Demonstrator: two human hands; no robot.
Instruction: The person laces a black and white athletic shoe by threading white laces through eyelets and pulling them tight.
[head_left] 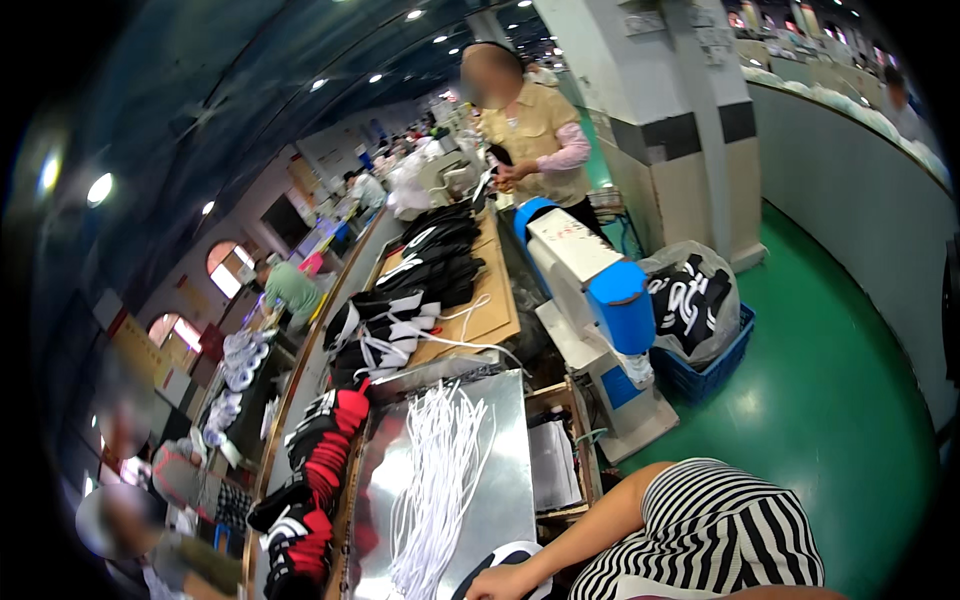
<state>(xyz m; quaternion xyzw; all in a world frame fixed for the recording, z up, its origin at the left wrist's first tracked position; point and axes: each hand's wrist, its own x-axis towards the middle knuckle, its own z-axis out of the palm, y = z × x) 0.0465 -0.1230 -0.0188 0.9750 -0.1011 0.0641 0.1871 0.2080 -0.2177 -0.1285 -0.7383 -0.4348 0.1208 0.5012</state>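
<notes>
My right hand (503,582) enters from the right at the lower edge, below a striped sleeve. It lies over a rounded black-and-white piece (515,552), possibly a shoe upper. The frame's edge cuts off its fingers, so whether they grip the piece cannot be told. My left hand is out of sight. Just left of the right hand, a long bundle of white shoelaces (436,490) is spread over a shiny metal tabletop (505,440). Beyond them, along the table's left side, runs a row of red-and-black shoe uppers (325,445).
Black-and-white uppers (430,265) are heaped on a brown board (490,285) farther along. Behind it a co-worker (530,130) holds a dark piece. A white-and-blue machine (580,250) stands on the right. Past it is a blue basket (712,375) with a bag of black-and-white pieces.
</notes>
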